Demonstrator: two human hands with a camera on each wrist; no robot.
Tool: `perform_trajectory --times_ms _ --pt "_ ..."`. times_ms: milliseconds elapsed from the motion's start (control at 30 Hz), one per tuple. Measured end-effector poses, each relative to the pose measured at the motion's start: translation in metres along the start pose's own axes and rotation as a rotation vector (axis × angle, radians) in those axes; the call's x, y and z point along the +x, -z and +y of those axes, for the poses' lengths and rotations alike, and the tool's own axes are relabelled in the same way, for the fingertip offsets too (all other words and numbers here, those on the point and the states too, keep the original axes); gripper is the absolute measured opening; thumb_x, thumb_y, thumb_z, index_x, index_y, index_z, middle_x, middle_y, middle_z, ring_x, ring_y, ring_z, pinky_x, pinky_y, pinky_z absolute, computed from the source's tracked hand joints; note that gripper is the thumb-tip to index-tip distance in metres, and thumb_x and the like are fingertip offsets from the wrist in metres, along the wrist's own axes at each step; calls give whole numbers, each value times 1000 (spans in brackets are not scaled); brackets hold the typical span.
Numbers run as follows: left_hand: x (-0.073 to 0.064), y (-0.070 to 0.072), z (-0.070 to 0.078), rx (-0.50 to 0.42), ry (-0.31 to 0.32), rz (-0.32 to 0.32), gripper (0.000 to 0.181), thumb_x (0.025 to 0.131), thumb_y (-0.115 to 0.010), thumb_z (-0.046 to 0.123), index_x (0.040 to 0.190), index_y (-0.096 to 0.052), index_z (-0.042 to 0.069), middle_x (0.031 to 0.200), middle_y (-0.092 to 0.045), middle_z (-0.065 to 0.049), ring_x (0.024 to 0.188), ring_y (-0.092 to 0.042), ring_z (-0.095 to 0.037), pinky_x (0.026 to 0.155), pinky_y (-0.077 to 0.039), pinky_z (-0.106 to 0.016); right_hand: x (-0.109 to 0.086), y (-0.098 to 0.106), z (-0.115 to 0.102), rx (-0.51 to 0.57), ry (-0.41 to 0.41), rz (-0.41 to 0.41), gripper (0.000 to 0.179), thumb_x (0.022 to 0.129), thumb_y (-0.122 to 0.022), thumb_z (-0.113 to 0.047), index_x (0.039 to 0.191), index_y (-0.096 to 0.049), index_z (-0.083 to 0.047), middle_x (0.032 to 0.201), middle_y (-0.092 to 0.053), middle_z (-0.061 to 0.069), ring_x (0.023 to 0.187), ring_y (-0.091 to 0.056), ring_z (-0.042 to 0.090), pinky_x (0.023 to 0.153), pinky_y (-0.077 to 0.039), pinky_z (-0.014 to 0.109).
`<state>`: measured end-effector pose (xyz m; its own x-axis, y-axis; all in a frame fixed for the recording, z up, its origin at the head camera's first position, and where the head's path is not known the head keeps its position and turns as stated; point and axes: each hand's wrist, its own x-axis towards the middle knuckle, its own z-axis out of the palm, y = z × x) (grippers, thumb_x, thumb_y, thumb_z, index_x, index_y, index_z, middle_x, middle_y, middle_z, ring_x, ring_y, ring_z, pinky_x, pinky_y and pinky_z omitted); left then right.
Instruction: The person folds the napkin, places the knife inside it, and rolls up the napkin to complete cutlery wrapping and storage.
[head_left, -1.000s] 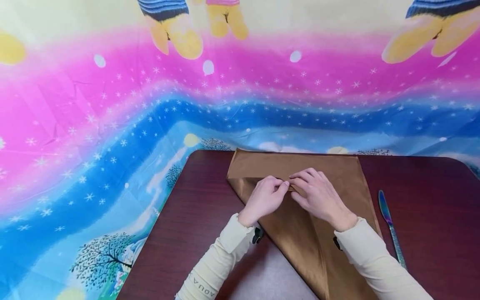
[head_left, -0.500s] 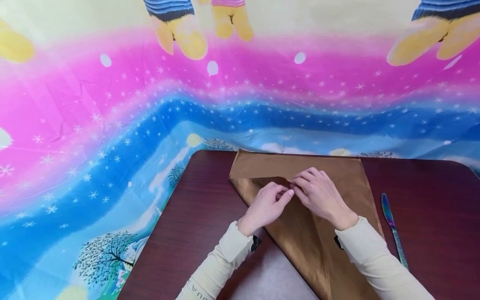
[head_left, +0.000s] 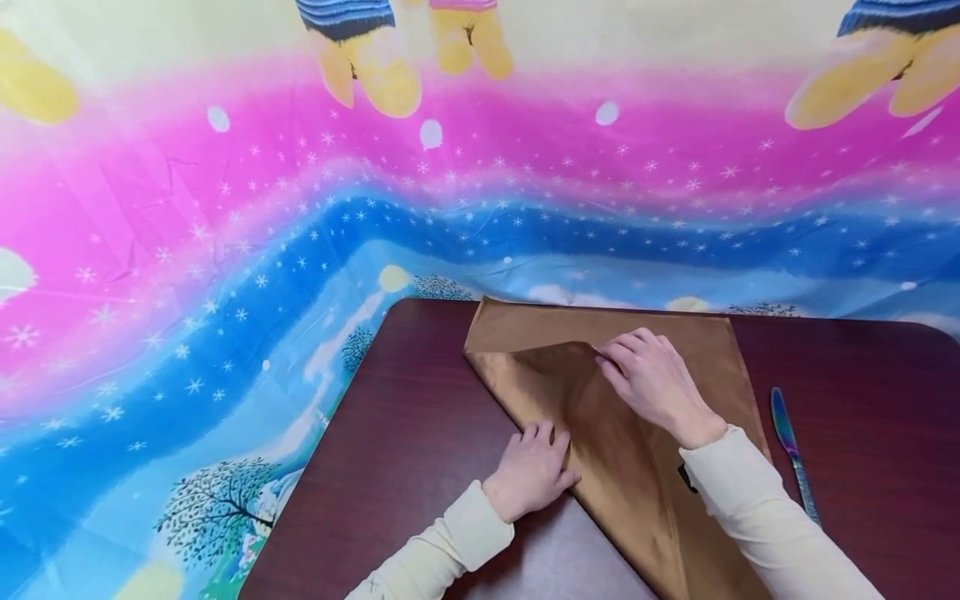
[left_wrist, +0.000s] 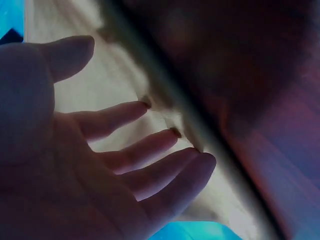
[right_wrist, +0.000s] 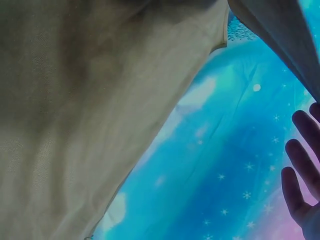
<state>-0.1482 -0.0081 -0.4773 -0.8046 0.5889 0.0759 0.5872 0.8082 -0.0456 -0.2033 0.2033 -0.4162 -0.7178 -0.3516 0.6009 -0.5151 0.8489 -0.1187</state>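
A brown satin cloth napkin (head_left: 622, 467) lies on the table, with its left part turned over toward the right along a slanting fold. My right hand (head_left: 658, 385) pinches the edge of the turned-over layer and holds it raised. In the right wrist view, its fingers (right_wrist: 302, 167) show at the right border beside a lifted strip of cloth (right_wrist: 280, 30). My left hand (head_left: 528, 471) rests at the slanting fold, palm down, fingers spread and slightly bent. The left wrist view shows its fingertips (left_wrist: 172, 135) against the cloth (left_wrist: 107, 92).
A table knife (head_left: 787, 433) with a rainbow-coloured blade lies on the dark red-brown table (head_left: 405, 417), right of the napkin. A printed pink and blue backdrop (head_left: 487, 175) hangs behind the table's far edge.
My left hand has left the lifted cloth edge, beside the right hand, and moved down-left to the slanting fold. The right hand keeps its pinch, and the raised edge stands slightly higher.
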Motion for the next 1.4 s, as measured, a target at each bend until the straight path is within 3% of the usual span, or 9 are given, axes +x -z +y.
perform_trajectory --times_ms 233,400,567,1167,1400 --pt "1 -9 4 75 71 -76 50 87 -56 61 117 -58 21 118 -53 -3 112 -52 -21 74 -44 -32 -4 -2 7 -9 -50 -19 12 86 -68 -16 91 -73 -7 92 -72 10 91 -59 30 76 -46 48" --pt "1 -11 4 52 120 -164 58 89 -50 64 126 -55 20 136 -46 -7 130 -45 -26 89 -45 -39 -7 -3 10 -19 -87 -52 12 86 -69 -16 91 -73 -6 93 -72 11 93 -59 31 75 -47 48" --pt "1 -13 4 31 125 -215 66 90 -44 67 134 -50 20 144 -42 -9 138 -39 -28 97 -43 -42 -6 -3 14 -31 -97 -65 13 87 -68 -17 91 -73 -5 95 -72 12 93 -59 32 75 -46 48" --pt "16 -9 7 66 146 -233 69 90 -40 70 142 -41 25 152 -35 -7 143 -33 -27 103 -40 -40 7 14 37 -42 -148 -90 18 88 -66 -14 99 -71 -1 98 -70 18 98 -57 38 79 -46 55" --pt "23 -7 12 68 148 -230 69 90 -39 70 141 -41 25 153 -35 -6 143 -33 -26 102 -40 -39 10 20 51 -86 -146 -65 18 87 -67 -13 99 -73 -2 95 -70 17 98 -58 40 76 -48 55"
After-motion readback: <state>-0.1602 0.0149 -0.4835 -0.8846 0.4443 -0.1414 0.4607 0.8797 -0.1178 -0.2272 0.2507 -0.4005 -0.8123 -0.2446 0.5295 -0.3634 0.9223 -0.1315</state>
